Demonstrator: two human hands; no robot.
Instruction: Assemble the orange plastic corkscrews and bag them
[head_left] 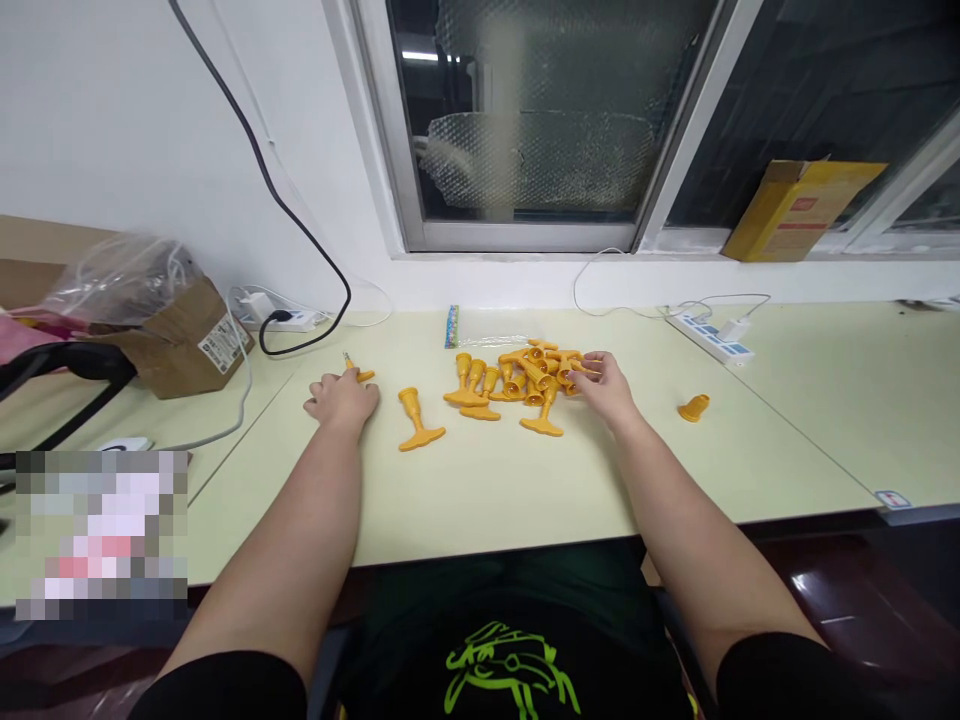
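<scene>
While my right hand (604, 388) lies open with its fingers against the heap of yellow plastic pieces (534, 375) on the surface (487, 495), my left hand (342, 400) rests over a small yellow piece (364, 376) at the left; I cannot tell whether it grips. One long T-shaped piece (417, 420) lies alone between my hands, and a stubby yellow cup (694, 407) sits well right of the heap. Most pieces remain heaped; only these few lie apart.
</scene>
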